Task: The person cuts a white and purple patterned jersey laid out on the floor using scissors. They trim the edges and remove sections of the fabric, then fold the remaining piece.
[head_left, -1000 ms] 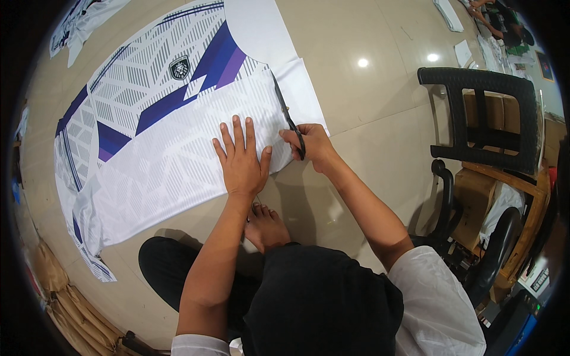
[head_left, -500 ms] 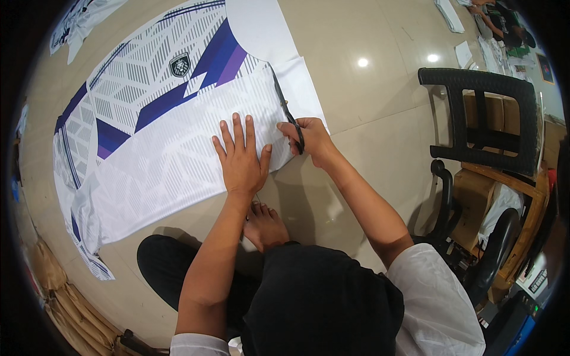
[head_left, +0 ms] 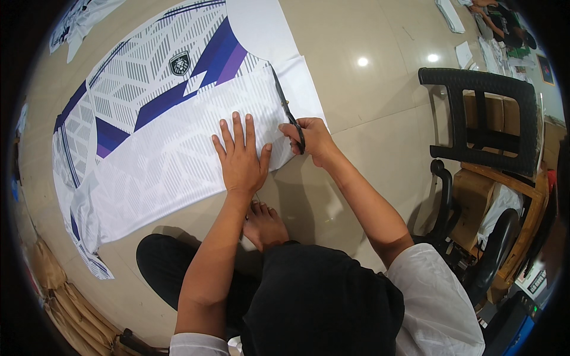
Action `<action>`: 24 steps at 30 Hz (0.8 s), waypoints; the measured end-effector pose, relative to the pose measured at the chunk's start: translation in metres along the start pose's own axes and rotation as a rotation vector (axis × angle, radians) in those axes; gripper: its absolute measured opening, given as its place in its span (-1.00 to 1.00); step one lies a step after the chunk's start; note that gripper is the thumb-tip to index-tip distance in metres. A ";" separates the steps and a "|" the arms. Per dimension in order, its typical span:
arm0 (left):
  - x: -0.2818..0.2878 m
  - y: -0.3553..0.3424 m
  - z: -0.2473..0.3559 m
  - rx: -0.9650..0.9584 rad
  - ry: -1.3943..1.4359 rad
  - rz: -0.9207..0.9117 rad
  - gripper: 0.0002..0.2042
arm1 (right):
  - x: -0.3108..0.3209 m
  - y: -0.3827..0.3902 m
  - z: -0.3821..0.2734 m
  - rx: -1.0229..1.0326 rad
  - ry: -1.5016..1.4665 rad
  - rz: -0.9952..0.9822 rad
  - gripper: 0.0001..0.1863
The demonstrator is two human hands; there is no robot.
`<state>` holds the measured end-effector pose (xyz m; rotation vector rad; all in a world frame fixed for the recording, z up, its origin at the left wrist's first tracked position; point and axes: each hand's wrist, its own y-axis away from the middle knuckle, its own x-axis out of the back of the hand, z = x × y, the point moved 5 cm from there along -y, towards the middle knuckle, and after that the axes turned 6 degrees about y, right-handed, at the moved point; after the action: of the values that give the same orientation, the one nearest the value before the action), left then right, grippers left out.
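Observation:
A large sheet printed with a white, grey and purple jersey pattern (head_left: 154, 136) lies spread on the tiled floor. My left hand (head_left: 240, 157) presses flat on its near right part, fingers spread. My right hand (head_left: 309, 139) grips the black handles of a pair of scissors (head_left: 285, 107), whose blades point away from me along the sheet's right edge, between the patterned area and a plain white margin (head_left: 306, 89). My bare foot (head_left: 264, 225) rests on the floor just below the sheet.
A black plastic chair (head_left: 481, 118) stands to the right, with an office chair (head_left: 475, 237) and a wooden shelf beside it. Brown paper (head_left: 59, 302) lies at the lower left. More printed sheets (head_left: 83, 18) lie at the top left. Another person (head_left: 499, 18) sits far at the top right.
The scissors and my right hand have crept slightly forward along the sheet's right edge. My left hand stays pressed in place.

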<state>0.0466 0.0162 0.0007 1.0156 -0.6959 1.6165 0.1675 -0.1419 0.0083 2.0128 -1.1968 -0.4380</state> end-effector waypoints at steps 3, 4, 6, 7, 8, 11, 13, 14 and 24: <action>0.000 0.000 0.000 0.000 -0.009 -0.002 -0.22 | 0.000 -0.001 0.001 0.005 0.004 -0.001 -0.69; 0.000 0.000 0.000 0.001 -0.013 -0.003 -0.22 | 0.000 -0.001 0.001 0.007 0.005 0.000 -0.69; 0.000 -0.001 0.000 0.003 -0.017 -0.004 -0.22 | 0.000 -0.001 0.000 0.004 -0.002 -0.002 -0.68; 0.000 -0.001 0.000 0.004 -0.018 -0.004 -0.22 | -0.001 0.000 0.000 0.003 -0.005 -0.004 -0.68; 0.000 -0.001 0.000 0.004 -0.019 -0.005 -0.22 | -0.001 0.000 -0.003 0.019 -0.016 -0.003 -0.66; 0.000 0.000 0.000 0.005 -0.019 -0.008 -0.22 | -0.003 -0.003 -0.009 0.047 -0.033 0.000 -0.60; 0.000 -0.001 0.000 0.005 -0.018 -0.008 -0.22 | -0.003 -0.005 -0.010 0.037 -0.022 0.005 -0.59; 0.000 -0.001 0.000 0.003 -0.017 -0.007 -0.22 | -0.004 -0.006 -0.010 0.033 -0.023 0.008 -0.59; 0.001 0.000 0.001 0.008 -0.005 -0.010 -0.21 | -0.004 -0.007 -0.009 0.013 -0.023 0.017 -0.60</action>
<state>0.0471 0.0159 0.0014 1.0280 -0.6870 1.6102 0.1748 -0.1331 0.0089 2.0123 -1.2322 -0.4473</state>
